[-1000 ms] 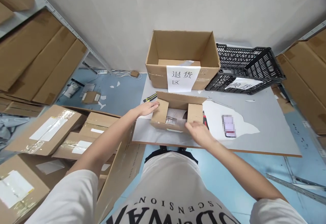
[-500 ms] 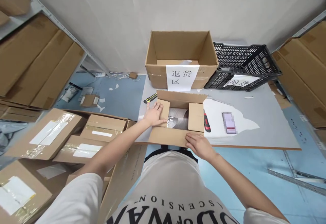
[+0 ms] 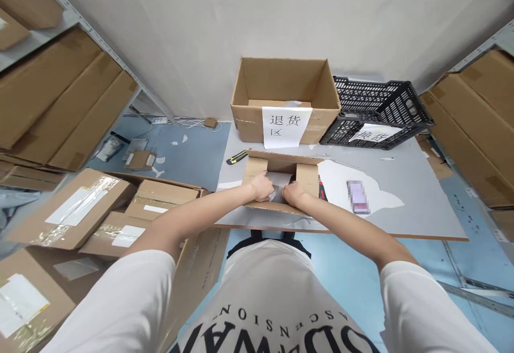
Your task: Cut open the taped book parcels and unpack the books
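Observation:
On the table in front of me stands an open small cardboard box (image 3: 281,156), its flaps spread. Inside lies a greyish package in clear plastic (image 3: 280,179), partly covered by my hands. My left hand (image 3: 263,187) reaches into the box from the left, fingers curled and closed on the plastic. From the right, my right hand (image 3: 294,193) is in the box too, closed at the package's other side; its fingertips are hidden. A red and black utility knife (image 3: 322,191) lies just right of the box, and a yellow and black utility knife (image 3: 237,157) left of it.
Behind the box stand a large open carton (image 3: 244,122) with a paper sign and a black plastic crate (image 3: 385,104). A pixelated phone-like object (image 3: 357,197) lies on white paper (image 3: 385,197) to the right. Taped parcels (image 3: 76,213) fill a big carton at left.
Both hands have moved from the box's flaps into its opening and closed at the plastic-wrapped package. The near flap has tipped up from lying flat. The view has shifted slightly.

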Demonstrator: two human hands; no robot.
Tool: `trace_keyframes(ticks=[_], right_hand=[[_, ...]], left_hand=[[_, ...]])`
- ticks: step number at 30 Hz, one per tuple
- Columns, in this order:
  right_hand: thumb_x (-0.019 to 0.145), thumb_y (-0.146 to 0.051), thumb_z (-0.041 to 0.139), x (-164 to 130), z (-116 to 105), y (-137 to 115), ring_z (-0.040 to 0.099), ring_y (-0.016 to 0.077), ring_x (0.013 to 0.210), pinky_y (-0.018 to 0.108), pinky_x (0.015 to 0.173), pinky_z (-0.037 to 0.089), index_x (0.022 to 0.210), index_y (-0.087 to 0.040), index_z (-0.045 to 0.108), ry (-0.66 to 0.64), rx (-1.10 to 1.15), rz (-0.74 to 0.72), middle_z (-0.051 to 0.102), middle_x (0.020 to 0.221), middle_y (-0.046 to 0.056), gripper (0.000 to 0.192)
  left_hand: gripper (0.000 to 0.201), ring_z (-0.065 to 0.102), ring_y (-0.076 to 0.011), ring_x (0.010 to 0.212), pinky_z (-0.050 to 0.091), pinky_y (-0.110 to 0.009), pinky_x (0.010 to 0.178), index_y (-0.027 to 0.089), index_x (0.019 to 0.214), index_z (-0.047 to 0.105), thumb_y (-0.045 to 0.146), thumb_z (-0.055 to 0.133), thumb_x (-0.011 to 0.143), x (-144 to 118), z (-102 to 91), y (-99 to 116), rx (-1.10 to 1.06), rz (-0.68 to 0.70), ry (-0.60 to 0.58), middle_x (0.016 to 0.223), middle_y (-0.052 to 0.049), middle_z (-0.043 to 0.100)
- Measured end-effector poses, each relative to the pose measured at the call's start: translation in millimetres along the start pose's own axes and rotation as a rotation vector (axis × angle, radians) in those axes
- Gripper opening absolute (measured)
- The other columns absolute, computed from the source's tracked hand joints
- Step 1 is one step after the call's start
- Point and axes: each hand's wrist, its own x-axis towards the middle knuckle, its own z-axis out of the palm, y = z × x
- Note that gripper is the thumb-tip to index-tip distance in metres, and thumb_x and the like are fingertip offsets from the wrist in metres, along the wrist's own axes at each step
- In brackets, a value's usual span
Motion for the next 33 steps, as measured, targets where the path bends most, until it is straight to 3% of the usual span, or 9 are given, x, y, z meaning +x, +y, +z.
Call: trace_keyframes(ticks=[3,6,9,11,15,20,24,28,33], right_hand=[[0.082,-0.003,0.045,-17,1,0,0.064,0.0296,0.094,0.041,0.084,0.043,0.091,-0.006,0.071,0.029,-0.045,0.029,0.069,0.094,0.023,0.028],[0.083,-0.02,0.054,-38,-1,7,0.059,0.0361,0.103,0.047,0.084,0.041,0.101,-0.002,0.067,0.094,-0.046,0.171,0.063,0.106,0.029,0.029],[0.075,-0.051,0.061,-60,11,24,0.037,0.0459,0.125,0.056,0.09,0.037,0.127,0.0,0.05,0.178,0.07,0.377,0.041,0.134,0.033,0.073],[0.067,-0.066,0.06,-74,28,38,0.02,0.047,0.134,0.06,0.096,0.03,0.139,-0.002,0.032,0.188,0.211,0.429,0.023,0.146,0.03,0.101],[0.05,-0.077,0.062,-94,74,57,0.002,0.0435,0.138,0.058,0.104,0.023,0.145,-0.002,0.003,0.173,0.48,0.435,0.002,0.15,0.03,0.135],[0.052,-0.066,0.071,-96,114,57,-0.016,0.0321,0.138,0.05,0.111,0.014,0.143,-0.007,-0.019,0.266,0.728,0.385,-0.015,0.149,0.027,0.14],[0.058,-0.062,0.071,-86,129,60,-0.013,0.0269,0.139,0.044,0.113,0.011,0.141,-0.01,-0.025,0.334,0.871,0.297,-0.015,0.151,0.023,0.137],[0.058,-0.06,0.072,-72,135,78,-0.005,0.0285,0.141,0.044,0.113,0.012,0.142,-0.012,-0.025,0.405,0.91,0.201,-0.011,0.152,0.023,0.137],[0.06,-0.061,0.071,-51,128,106,0.001,0.0306,0.141,0.046,0.113,0.014,0.143,-0.013,-0.021,0.441,0.867,0.139,-0.005,0.152,0.023,0.133]], left_hand=[[0.022,0.056,-0.038,0.101,0.005,-0.057,0.105,0.02,0.071,0.071,0.04,0.07,0.063,-13,-0.8,7,-0.024,-0.119,0.109,0.085,-0.014,0.07],[0.046,0.046,-0.0448,0.112,-0.006,-0.061,0.105,0.016,0.082,0.072,0.056,0.068,0.06,-32,-3.5,7,-0.091,-0.306,0.206,0.092,-0.018,0.067],[0.073,0.04,-0.0471,0.117,-0.008,-0.063,0.104,0.013,0.097,0.069,0.074,0.059,0.057,-56,-5.1,-1,-0.101,-0.432,0.234,0.106,-0.022,0.062],[0.093,0.037,-0.0472,0.12,-0.007,-0.065,0.103,0.01,0.113,0.062,0.08,0.054,0.053,-72,-2.8,-7,-0.08,-0.494,0.211,0.12,-0.026,0.055],[0.123,0.025,-0.0457,0.131,0.006,-0.067,0.102,0.004,0.14,0.029,0.085,0.049,0.049,-95,15.9,-11,-0.135,-0.587,0.159,0.144,-0.03,0.026],[0.14,0.003,-0.0405,0.139,0.016,-0.06,0.105,0.006,0.145,0.002,0.082,0.059,0.042,-101,56.3,-3,-0.274,-0.631,0.202,0.15,-0.027,0.006],[0.145,0.003,-0.0381,0.139,0.015,-0.056,0.109,0.008,0.144,-0.009,0.075,0.067,0.041,-95,81.5,-4,-0.4,-0.604,0.347,0.151,-0.026,0.005],[0.147,0.005,-0.0358,0.14,0.016,-0.053,0.111,0.01,0.143,-0.013,0.072,0.071,0.041,-83,90.7,-9,-0.484,-0.576,0.45,0.151,-0.026,0.006],[0.146,0.005,-0.0349,0.14,0.016,-0.051,0.111,0.011,0.143,-0.014,0.065,0.076,0.041,-65,85.9,-15,-0.514,-0.575,0.517,0.151,-0.026,0.008]])
